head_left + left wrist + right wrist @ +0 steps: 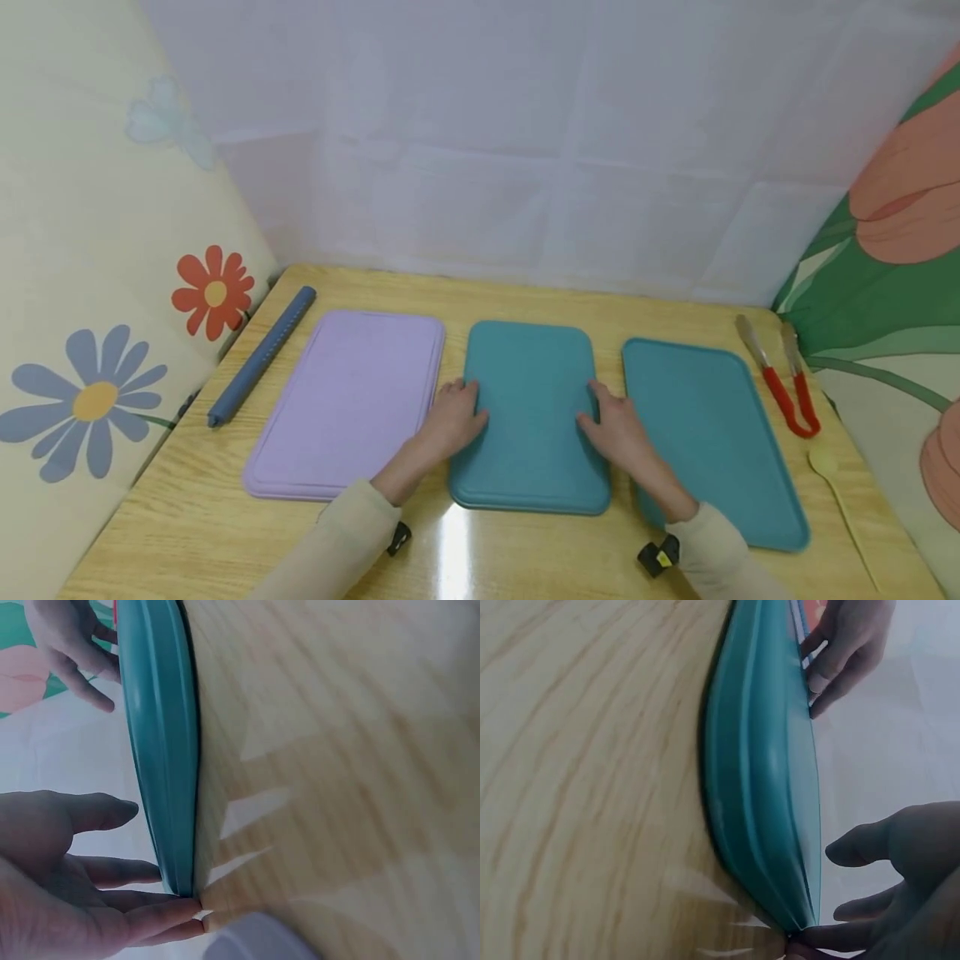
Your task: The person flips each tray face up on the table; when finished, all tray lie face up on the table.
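- My cream sleeves [356, 525] are reaching in from the near edge of the view; a black device [660, 557] is sitting at my right wrist.
- I am laying my left hand [450, 421] along the left edge of the middle teal tray [534, 417], fingers extending loosely and touching its side, not grasping.
- My right hand [617, 429] is mirroring this at the right edge: fingers released, touching the rim.
- The middle teal tray is lying flat on the wooden table [187, 517], between my hands.
- A second teal tray [705, 433] is lying to the right, partly under my right forearm; a purple board [360, 400] is lying to the left.
- A yellow spoon [823, 461] is lying at far right, nearer than the red-handled tongs [780, 397].
- A blue rod [262, 358] is lying slantwise left of the purple board.
- Pale cloth [487, 167] is hanging behind the table.
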The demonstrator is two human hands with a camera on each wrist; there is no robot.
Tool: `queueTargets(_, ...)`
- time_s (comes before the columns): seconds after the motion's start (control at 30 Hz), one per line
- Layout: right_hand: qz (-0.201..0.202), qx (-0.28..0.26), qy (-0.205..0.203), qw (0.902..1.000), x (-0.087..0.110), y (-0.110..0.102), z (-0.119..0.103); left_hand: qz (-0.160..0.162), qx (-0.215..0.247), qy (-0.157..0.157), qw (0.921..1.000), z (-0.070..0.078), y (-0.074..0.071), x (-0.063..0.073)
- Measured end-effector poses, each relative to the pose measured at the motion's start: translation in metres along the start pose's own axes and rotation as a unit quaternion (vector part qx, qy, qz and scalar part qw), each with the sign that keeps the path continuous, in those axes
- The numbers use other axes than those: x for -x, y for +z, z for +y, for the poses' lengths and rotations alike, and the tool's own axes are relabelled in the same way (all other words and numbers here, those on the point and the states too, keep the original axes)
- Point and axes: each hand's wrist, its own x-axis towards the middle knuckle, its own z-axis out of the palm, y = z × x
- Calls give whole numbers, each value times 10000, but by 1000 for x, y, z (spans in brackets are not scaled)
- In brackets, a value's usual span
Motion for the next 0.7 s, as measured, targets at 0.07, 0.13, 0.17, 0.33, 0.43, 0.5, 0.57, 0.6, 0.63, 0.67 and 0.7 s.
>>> queueTargets(0.07,-3,-349,72,9994,-1,-1,0,29,75,66,9999,0,-1,0)
queueTargets(0.13,-37,-705,175,9974,-2,-2,1,21,201,85,9998,0,-1,0)
queueTargets(0.17,-80,-834,213,9963,-2,-3,0,3,292,79,9995,0,-2,0)
queueTargets(0.33,-113,-1124,370,9929,0,-2,-3,-158,713,-108,9973,2,-3,-1)
queueTargets(0.43,-66,-1241,484,9911,0,-1,-3,-123,773,-73,9969,2,-2,-3)
queueTargets(0.5,-58,-1347,623,9889,0,-1,-4,-60,697,-10,9975,2,-2,-4)
queueTargets(0.57,-132,-1579,777,9843,-1,-2,-5,-20,608,14,9981,1,-3,-5)
queueTargets(0.6,-168,-1728,859,9811,-2,-3,-6,-7,579,16,9983,1,-3,-5)
queueTargets(0.63,-200,-1882,925,9776,-2,-4,-8,12,552,28,9985,1,-3,-5)
queueTargets(0.67,-233,-2062,1000,9731,-2,-6,-9,16,555,30,9985,1,-4,-5)
queueTargets(0.7,-266,-2261,1054,9680,-3,-7,-10,29,553,47,9985,1,-4,-5)
